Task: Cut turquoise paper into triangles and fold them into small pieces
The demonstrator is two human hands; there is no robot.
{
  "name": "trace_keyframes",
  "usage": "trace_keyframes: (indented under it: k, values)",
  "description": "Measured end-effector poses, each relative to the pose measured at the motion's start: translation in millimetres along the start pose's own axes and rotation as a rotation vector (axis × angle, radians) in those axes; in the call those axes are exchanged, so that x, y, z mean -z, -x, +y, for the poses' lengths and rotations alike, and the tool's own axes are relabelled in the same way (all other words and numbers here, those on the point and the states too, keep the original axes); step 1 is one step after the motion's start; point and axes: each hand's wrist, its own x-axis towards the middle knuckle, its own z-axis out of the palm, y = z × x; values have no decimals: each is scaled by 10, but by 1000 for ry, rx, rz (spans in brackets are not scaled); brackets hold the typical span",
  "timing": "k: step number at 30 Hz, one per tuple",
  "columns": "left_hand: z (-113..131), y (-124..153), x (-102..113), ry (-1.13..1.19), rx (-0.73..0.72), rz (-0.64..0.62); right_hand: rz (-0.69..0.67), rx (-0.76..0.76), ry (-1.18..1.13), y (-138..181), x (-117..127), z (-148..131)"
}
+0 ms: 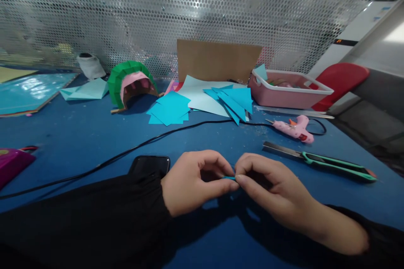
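Above the blue table, near the middle, my left hand (198,180) and my right hand (274,185) meet at their fingertips. Between them they pinch a small piece of blue paper (229,178), of which only a thin edge shows. Its shape is mostly covered by my fingers. Thumb and forefinger are pressed together on both hands. Just left of my left wrist lies a black phone (150,164), partly under the sleeve. Beyond my hands are blue paper squares (172,107) and folded blue paper triangles (235,98).
A utility knife (331,164) with its blade out and a pink glue gun (296,128) lie at right. A black cable (151,138) crosses the table. Behind stand a green and pink paper arch (132,77), cardboard (217,61) and a pink basket (284,96).
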Motion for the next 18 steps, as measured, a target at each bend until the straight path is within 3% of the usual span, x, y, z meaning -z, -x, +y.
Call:
trace_keyframes:
  k: [4,9,12,18]
  values:
    - [11,51,-18,-21,-14,-4,42,-11,-39,38,-16,-33]
    - [-94,125,11,-137,-152,69,124,-40,-105,86,-115,-47]
    - [-156,157,38,-89,-194,111,153,-49,-122,88,-190,-42]
    - [-118,152,58,-8,-160,103,101,-35,-74,71,-200,-57]
